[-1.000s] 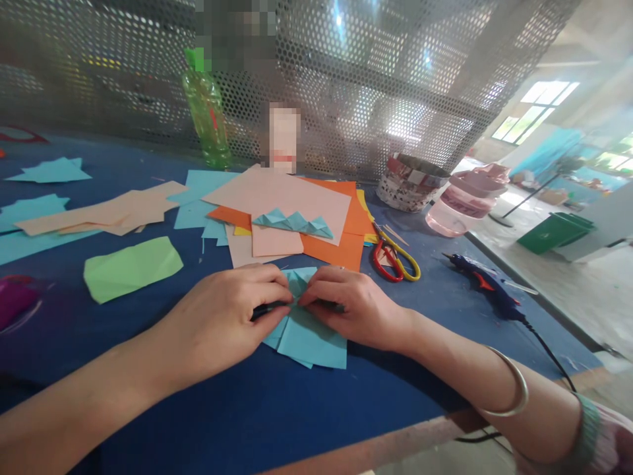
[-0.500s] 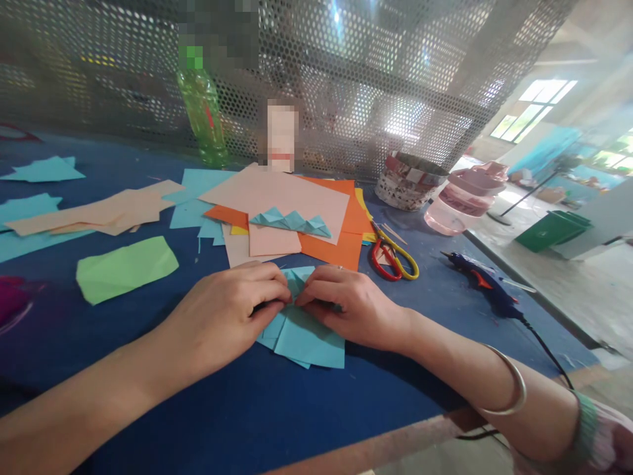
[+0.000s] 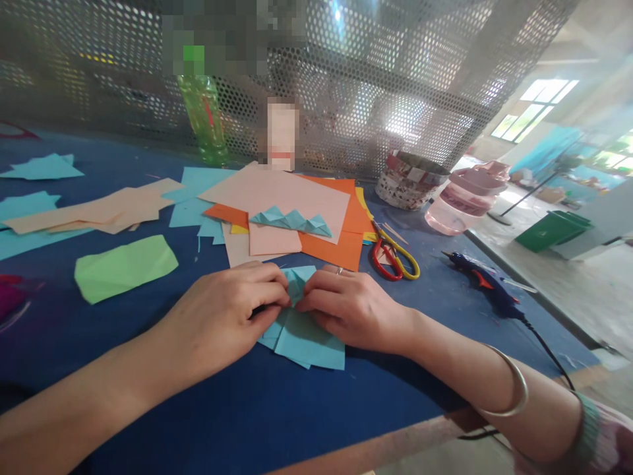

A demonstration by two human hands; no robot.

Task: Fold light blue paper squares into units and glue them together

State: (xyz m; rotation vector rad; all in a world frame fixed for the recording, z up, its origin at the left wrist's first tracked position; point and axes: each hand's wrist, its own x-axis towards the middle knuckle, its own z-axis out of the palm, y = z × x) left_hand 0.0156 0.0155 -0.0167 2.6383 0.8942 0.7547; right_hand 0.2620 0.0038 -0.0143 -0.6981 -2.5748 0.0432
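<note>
My left hand (image 3: pixel 244 297) and my right hand (image 3: pixel 351 303) meet at the middle of the table, fingers closed on a small folded piece of blue paper (image 3: pixel 295 285). Part of that piece is hidden under my fingertips. Below it lie several blue paper sheets (image 3: pixel 314 336), stacked unevenly. Just beyond my hands, a strip of folded blue paper triangles (image 3: pixel 291 221) rests on a pale pink sheet (image 3: pixel 277 188). Orange paper (image 3: pixel 336 249) shows from under the pink.
Scissors with red and yellow handles (image 3: pixel 395 258), a glue gun (image 3: pixel 487 284) with a cord, a pink water bottle (image 3: pixel 465 201) and a round container (image 3: pixel 410 181) stand or lie right. Green paper (image 3: pixel 127 267) lies left. A green bottle (image 3: pixel 202 119) stands before the perforated metal screen (image 3: pixel 346 86).
My right hand's fingers have shifted slightly on the folded blue paper, showing a little more of its top. My left hand stays nearly where it was.
</note>
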